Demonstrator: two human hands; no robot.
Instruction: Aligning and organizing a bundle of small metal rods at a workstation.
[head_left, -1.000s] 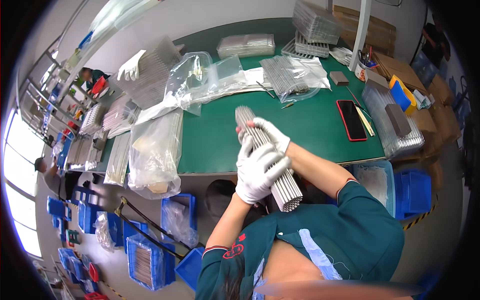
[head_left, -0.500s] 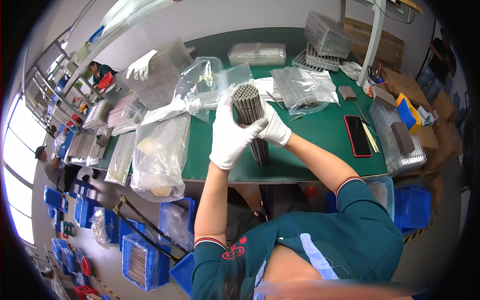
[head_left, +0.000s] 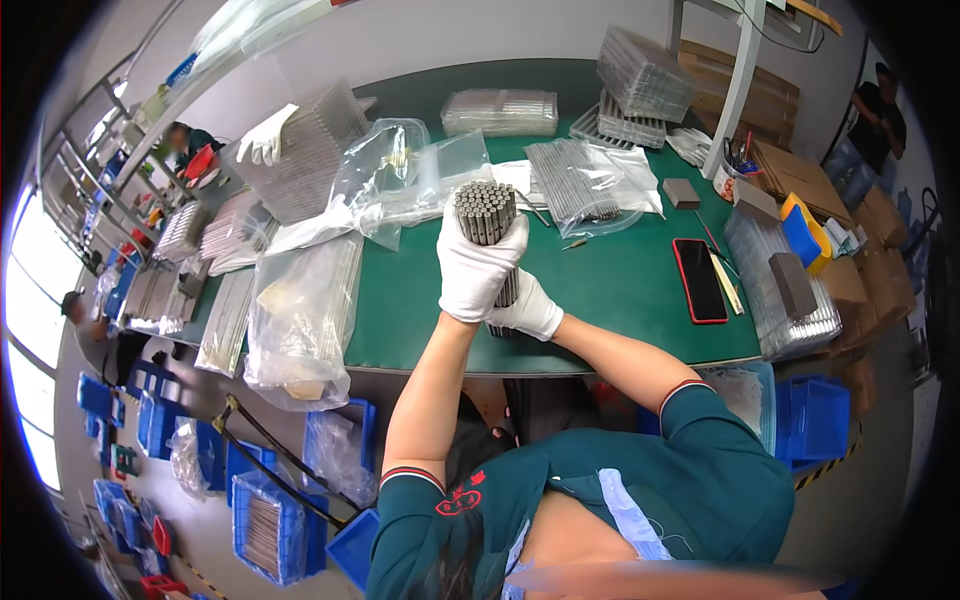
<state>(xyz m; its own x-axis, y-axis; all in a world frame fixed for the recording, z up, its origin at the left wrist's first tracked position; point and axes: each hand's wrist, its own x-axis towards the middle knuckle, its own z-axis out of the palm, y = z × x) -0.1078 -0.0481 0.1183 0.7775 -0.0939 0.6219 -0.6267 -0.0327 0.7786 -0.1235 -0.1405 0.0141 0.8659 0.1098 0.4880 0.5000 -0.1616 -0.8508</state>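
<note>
A thick bundle of thin grey metal rods (head_left: 486, 208) stands nearly upright above the green table (head_left: 620, 290), its round end faces toward me. My left hand (head_left: 474, 268), in a white glove, is closed around the bundle just under its top. Lower down, my right hand (head_left: 532, 308), also gloved in white, grips the same bundle from the right, its fingers partly hidden behind the rods. Beyond the hands, more grey rods (head_left: 572, 180) lie on white paper, partly under a clear plastic bag (head_left: 618, 205).
Clear plastic trays (head_left: 500, 112) and an upright stack of trays (head_left: 305, 150) stand behind. Bagged material (head_left: 300, 310) lies left. On the right are a phone (head_left: 699, 280), a grey block (head_left: 681, 193) and a tray stack (head_left: 765, 280). Blue bins (head_left: 815, 415) stand below; other people are farther off.
My left hand has wrapped around the upper part of the bundle. My right hand has moved from near the top down to the lower part. The rod ends now face me more.
</note>
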